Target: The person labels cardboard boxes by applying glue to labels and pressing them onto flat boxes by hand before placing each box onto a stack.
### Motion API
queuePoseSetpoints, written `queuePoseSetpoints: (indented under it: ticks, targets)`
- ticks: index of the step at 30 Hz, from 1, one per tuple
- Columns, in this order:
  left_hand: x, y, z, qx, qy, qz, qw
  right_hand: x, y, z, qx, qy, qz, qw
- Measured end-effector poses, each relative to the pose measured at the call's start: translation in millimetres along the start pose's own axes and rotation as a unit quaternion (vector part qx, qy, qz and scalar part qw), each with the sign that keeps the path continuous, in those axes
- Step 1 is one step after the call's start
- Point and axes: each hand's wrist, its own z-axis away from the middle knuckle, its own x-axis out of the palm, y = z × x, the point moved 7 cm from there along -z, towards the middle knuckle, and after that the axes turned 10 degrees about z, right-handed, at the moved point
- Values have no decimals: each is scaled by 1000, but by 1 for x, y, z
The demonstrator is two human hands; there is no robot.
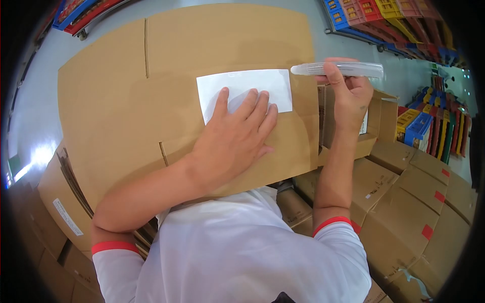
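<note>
My left hand [235,131] lies flat, fingers spread, on a white paper sheet [242,83]. Under the sheet is a large flattened cardboard box [126,106] with slots cut into it. My right hand [349,93] grips a clear plastic tube [338,68] between thumb and fingers, holding it roughly level. The tube's ribbed end and rounded whitish tip point left, close to the sheet's upper right corner. Whether the tip touches the cardboard, I cannot tell.
An open carton [376,121] stands right of the flat cardboard. Several closed cartons [394,212] with red stickers lie at the lower right. Behind are colourful stacked crates [374,17], with more crates [422,126] further right. Folded cardboard [63,202] stands at the left.
</note>
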Motion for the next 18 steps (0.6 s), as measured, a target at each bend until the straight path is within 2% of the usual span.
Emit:
queuePoseSetpoints:
  ticks: [3, 5, 9, 11, 13, 15, 17, 18]
  targets:
    - [0, -1, 0, -2, -13, -9, 1000, 1, -1, 4, -14, -12, -5, 1000]
    - [1, -1, 0, 1, -22, -15, 1000, 13, -1, 7, -44, -51, 97, 993]
    - [-5, -10, 1, -13, 12, 17, 1000, 15, -9, 10, -58, -58, 153, 985]
    - [-12, -19, 0, -26, 30, 31, 999, 11, -12, 23, -46, -95, 215, 971]
    - [-12, -31, 1, -50, -18, 13, 998, 4, -13, 39, -34, -101, 215, 971]
    - [-12, -40, 2, -40, -24, 28, 999, 2, -12, 49, -23, -107, 215, 971]
    - [-13, -49, 2, -29, -30, 42, 998, 2, -18, 54, -60, -92, 186, 976]
    - [-20, -50, 1, -5, -2, 39, 999, 0, -17, 55, -59, -91, 187, 976]
